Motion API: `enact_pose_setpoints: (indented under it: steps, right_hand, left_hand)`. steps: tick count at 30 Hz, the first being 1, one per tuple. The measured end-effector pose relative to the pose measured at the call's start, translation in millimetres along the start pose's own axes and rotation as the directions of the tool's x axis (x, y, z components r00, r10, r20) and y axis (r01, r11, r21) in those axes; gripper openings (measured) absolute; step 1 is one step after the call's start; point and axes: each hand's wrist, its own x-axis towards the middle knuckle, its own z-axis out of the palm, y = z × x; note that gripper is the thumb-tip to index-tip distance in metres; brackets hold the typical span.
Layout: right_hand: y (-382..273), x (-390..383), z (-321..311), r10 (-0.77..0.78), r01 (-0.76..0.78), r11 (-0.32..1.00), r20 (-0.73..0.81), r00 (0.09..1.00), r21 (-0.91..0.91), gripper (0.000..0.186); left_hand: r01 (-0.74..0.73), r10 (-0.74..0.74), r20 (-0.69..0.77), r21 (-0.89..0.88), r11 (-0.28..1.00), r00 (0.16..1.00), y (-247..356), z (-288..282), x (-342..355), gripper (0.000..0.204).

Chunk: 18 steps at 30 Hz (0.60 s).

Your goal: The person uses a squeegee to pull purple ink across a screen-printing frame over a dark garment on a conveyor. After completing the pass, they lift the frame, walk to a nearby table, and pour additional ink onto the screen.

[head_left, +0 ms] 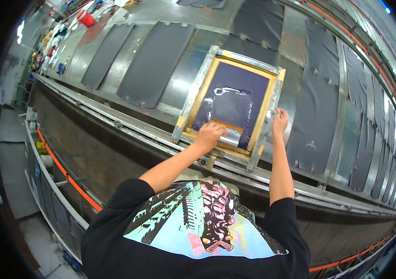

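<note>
A screen printing frame point(251, 69), metal on the outside with yellow inner edges, lies on the long table in front of me. Its mesh point(258, 86) is dark purple, with glossy wet-looking streaks around a rectangular patch in the middle. My left hand point(210, 137) is closed on a squeegee point(230, 126) with a wood-coloured edge, which rests on the mesh near the frame's near end. At the frame's right side, my right hand point(279, 122) has its fingers curled at the metal edge. What lies under the mesh is hidden.
Dark grey fabric pieces point(158, 60) lie flat on the metal table to the left, and more fabric point(316, 107) lies to the right. A metal rail point(100, 112) runs along the near edge. A red bucket point(85, 18) stands far left among clutter.
</note>
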Motion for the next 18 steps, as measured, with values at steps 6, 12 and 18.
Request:
enact_pose_setpoints:
  steps: [6, 12, 18]
  right_hand:
    - [-106, -53, 46, -0.165, 0.155, 0.982, -0.095, 0.982, -0.103, 0.025]
    - [-161, -141, 224, -0.206, 0.205, 0.979, -0.068, 0.976, -0.020, 0.024]
    - [-198, -196, 363, -0.243, 0.242, 0.970, -0.095, 0.965, -0.022, 0.025]
  left_hand:
    - [0.041, -0.041, 0.009, -0.064, 0.997, 0.999, -39, -57, -30, 0.050]
    - [0.136, -0.136, -0.034, -0.024, 0.990, 0.990, -195, -142, -69, 0.048]
    - [0.130, -0.130, -0.003, -0.001, 0.992, 0.992, -330, -211, -108, 0.051]
